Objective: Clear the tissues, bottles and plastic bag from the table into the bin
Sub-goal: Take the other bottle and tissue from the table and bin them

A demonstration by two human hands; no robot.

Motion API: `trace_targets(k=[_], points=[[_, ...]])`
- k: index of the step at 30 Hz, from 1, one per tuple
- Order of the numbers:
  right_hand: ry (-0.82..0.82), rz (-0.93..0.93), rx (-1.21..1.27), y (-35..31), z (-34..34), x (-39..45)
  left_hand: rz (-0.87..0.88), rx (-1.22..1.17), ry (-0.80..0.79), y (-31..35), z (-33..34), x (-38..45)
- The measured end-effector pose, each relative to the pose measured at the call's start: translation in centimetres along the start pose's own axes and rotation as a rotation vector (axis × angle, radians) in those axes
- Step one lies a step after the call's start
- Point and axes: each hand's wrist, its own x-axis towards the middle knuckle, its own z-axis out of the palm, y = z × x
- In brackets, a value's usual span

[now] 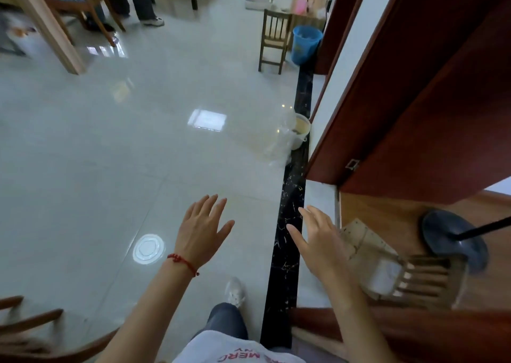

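Both my hands are held out over the pale tiled floor with nothing in them. My left hand (pixel 200 231), with a red string at the wrist, has its fingers spread. My right hand (pixel 318 236) is also spread, above a black marble strip. A blue bin (pixel 305 44) stands far ahead by the wall, next to a small wooden chair (pixel 273 40). A clear plastic bag (pixel 282 141) lies on the floor beside a small white bucket (pixel 301 131). A wooden table leg (pixel 47 27) shows at the upper left; the tabletop is out of view.
A dark red door (pixel 431 99) stands open on the right. Below it lie a small wooden stool (pixel 425 279) and a black round stand base (pixel 453 241). Another person's legs (pixel 138 0) stand far off. A chair edge (pixel 36 332) is at the lower left.
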Motion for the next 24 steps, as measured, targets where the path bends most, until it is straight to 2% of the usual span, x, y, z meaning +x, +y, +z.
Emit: trace_targets(k=[12, 17, 24], points=[[-0.060, -0.058, -0.004, -0.6, -0.2, 19.2, -0.066, 0.000, 0.068, -3.6, -2.4, 16.6], [-0.083, -0.178, -0.004, -0.8, 0.6, 27.6, -0.189, -0.011, 0.095, -5.1, -2.5, 21.8], [-0.125, -0.444, -0.038, -2.6, 0.5, 39.7, -0.454, -0.024, 0.163, -6.5, -3.5, 27.0]])
